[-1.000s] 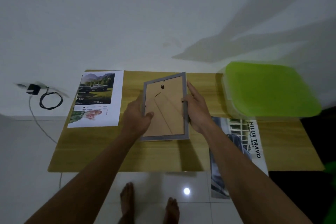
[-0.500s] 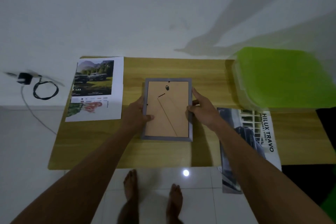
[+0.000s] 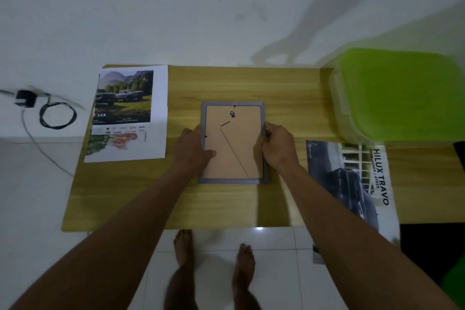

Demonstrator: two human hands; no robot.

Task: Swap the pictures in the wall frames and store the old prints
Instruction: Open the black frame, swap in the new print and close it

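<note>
A grey picture frame (image 3: 232,142) lies face down on the wooden table (image 3: 226,206), its brown backing board and stand leg facing up. My left hand (image 3: 193,147) grips the frame's left edge, thumb resting on the backing board. My right hand (image 3: 278,147) is at the right edge, fingers curled and pinching at the rim near a small clip. A car print (image 3: 128,113) on white paper lies at the table's left. A second print reading HILUX TRAVO (image 3: 352,189) lies at the right and hangs over the front edge.
A clear storage box with a green lid (image 3: 400,93) stands at the table's back right. A black charger and coiled cable (image 3: 47,113) sit on a white ledge to the left. My bare feet (image 3: 214,251) stand on white floor tiles below the table's front edge.
The frame went from tilted up off the table to lying flat on it. My right hand's fingers have curled in at the right rim. The view has shifted downward.
</note>
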